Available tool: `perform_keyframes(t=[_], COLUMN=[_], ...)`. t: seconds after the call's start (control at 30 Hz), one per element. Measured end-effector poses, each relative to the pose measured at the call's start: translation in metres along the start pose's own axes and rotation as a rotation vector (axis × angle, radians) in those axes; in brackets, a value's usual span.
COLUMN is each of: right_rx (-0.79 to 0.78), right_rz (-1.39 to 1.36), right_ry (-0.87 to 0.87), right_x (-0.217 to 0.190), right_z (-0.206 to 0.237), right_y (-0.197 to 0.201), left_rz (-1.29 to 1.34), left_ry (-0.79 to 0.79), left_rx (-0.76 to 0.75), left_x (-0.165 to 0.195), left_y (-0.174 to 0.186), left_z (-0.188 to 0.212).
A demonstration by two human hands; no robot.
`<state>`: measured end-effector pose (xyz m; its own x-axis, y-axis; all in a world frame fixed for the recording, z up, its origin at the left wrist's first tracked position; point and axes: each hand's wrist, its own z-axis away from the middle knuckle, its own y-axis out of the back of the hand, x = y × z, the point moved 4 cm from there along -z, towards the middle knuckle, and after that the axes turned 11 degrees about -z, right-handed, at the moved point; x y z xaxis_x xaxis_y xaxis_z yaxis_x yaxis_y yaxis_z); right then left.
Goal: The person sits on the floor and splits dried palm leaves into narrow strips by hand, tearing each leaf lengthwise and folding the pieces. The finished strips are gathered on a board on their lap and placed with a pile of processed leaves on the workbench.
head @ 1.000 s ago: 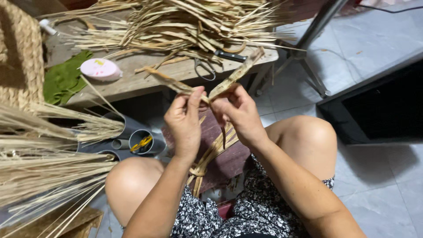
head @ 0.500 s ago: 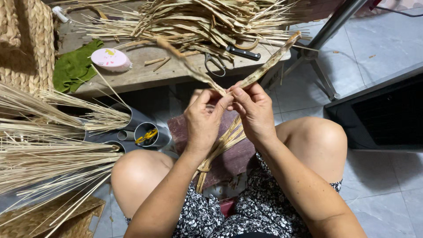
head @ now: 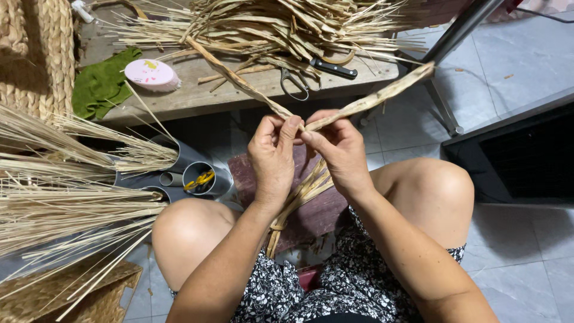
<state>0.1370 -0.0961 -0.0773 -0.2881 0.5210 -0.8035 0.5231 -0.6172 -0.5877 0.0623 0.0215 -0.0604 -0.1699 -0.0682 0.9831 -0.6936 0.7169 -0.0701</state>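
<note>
Mid-twist in the braiding, by the look of it: left hand (head: 272, 161) and right hand (head: 341, 155) each pinch a dried-leaf strand (head: 371, 98) tight above the lap, so the next crossing calls for holding tension.

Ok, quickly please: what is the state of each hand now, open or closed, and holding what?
Left hand: closed, pinching the left dried leaf strand.
Right hand: closed, pinching the right dried leaf strand.
</note>
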Motion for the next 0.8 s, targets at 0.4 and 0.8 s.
perform_keyframes(t=[0.4, 0.8], right_rx=[0.054, 0.027], right_rz=[-0.236, -0.048], right_ry=[-0.002, 0.003], right_x=[0.0, -0.005], right_z=[-0.003, -0.003], right_y=[0.006, 0.001], left_rz=[-0.166, 0.013], left_ry=[-0.058, -0.002], left_rx=[-0.103, -0.03], left_x=[0.022, -0.007], left_y=[-0.007, -0.001], left_z=[0.007, 0.002])
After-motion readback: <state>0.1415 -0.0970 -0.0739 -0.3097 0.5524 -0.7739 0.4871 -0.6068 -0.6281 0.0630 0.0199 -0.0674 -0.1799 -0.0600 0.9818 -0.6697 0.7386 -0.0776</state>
